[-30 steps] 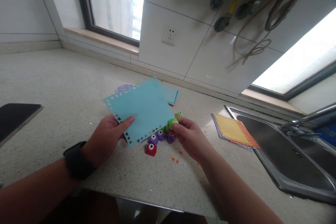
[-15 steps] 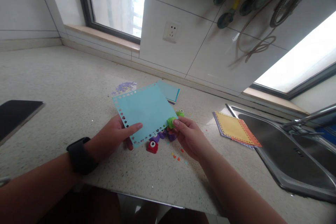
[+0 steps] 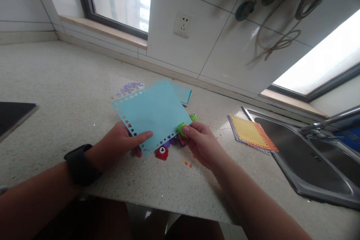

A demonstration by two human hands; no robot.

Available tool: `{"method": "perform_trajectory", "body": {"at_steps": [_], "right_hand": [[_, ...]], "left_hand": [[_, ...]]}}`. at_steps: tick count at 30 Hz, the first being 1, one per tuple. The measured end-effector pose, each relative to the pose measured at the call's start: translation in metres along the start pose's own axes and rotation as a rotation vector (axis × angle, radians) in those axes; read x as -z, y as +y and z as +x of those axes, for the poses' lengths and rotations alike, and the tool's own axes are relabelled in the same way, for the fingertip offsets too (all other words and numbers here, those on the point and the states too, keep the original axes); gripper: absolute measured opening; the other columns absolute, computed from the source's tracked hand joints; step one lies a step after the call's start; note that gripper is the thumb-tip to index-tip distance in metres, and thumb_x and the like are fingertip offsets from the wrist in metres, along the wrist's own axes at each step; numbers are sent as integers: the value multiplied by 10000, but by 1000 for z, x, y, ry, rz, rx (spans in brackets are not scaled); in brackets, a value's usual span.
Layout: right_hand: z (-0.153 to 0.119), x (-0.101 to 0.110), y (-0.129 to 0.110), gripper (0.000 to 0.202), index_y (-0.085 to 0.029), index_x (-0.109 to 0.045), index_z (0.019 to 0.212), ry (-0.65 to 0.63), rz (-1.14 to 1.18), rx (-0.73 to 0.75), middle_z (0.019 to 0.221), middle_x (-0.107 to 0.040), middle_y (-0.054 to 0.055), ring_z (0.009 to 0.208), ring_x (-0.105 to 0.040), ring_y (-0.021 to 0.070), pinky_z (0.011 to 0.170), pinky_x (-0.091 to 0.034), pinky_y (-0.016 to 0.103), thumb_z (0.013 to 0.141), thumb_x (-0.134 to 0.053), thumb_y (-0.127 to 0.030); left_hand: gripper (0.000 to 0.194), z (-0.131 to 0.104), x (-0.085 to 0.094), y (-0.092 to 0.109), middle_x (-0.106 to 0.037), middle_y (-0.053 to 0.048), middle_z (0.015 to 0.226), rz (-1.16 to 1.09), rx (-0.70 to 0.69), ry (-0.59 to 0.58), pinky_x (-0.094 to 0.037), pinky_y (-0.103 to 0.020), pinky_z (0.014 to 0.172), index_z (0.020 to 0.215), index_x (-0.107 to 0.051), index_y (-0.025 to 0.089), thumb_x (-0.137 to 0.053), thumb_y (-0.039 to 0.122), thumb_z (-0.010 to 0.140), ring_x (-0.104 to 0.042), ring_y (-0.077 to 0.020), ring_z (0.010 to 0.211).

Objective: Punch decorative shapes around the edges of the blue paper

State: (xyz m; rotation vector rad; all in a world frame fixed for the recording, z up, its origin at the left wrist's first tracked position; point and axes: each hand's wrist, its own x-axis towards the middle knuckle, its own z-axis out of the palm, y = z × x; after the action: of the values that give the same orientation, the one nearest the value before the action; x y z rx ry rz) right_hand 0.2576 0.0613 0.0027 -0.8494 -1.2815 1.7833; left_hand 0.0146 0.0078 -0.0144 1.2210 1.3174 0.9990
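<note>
A light blue sheet of paper (image 3: 154, 112) with small shapes punched along three of its edges is held above the counter. My left hand (image 3: 126, 139) grips its lower left edge, thumb on top and fingers beneath. At the lower right edge, near the right corner, my right hand (image 3: 198, 138) holds a green punch (image 3: 182, 129) against the paper. Under and beside the sheet lie a red punch (image 3: 162, 153), purple punches (image 3: 173, 140) partly covered, and another green punch (image 3: 193, 117).
More blue sheets (image 3: 184, 93) lie behind. Purple paper bits (image 3: 131, 88) are heaped at the back left, orange bits (image 3: 187, 164) near the front. Punched yellow sheets (image 3: 249, 133) overlap the sink (image 3: 298, 157) edge. A black panel (image 3: 14, 118) is at far left.
The blue sheet has shifted slightly left and turned a little, with the green punch moved slightly left along its edge. Both hands keep their grip. The camera view has shifted slightly.
</note>
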Motion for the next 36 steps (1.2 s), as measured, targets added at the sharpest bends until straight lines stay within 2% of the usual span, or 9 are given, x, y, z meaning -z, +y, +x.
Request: {"method": "perform_trajectory", "body": {"at_steps": [4, 10, 26, 36], "right_hand": [[0, -1, 1, 290, -166, -651, 711, 19, -43, 16, 659, -589, -6, 609, -498, 112, 589, -336, 286, 838, -793, -385], [0, -5, 0, 295, -173, -640, 713, 23, -62, 25, 654, -587, -8, 605, -497, 116, 583, -341, 289, 829, -794, -396], [0, -8, -1, 305, -182, -620, 734, 59, -110, 29, 655, -595, -8, 596, -504, 117, 567, -357, 287, 818, -792, -420], [1, -9, -3, 327, -178, -608, 729, 83, -59, -24, 649, -633, -1, 569, -558, 111, 549, -396, 272, 774, -824, -420]], "left_hand": [[300, 0, 0, -1, -665, 22, 561, 47, -3, 18, -481, -279, 475, 715, -605, 211, -736, 461, 818, -602, -159, 461], [428, -2, 0, 0, -544, 46, 411, 156, -26, 24, -426, -260, 478, 541, -503, 222, -693, 448, 851, -508, -121, 405], [443, -5, -3, 3, -549, 56, 412, 237, -67, 41, -455, -282, 529, 516, -502, 239, -700, 480, 830, -524, -136, 408], [462, -4, -4, 3, -553, 55, 404, 224, -75, 59, -484, -293, 556, 491, -478, 249, -729, 468, 811, -541, -147, 415]]}}
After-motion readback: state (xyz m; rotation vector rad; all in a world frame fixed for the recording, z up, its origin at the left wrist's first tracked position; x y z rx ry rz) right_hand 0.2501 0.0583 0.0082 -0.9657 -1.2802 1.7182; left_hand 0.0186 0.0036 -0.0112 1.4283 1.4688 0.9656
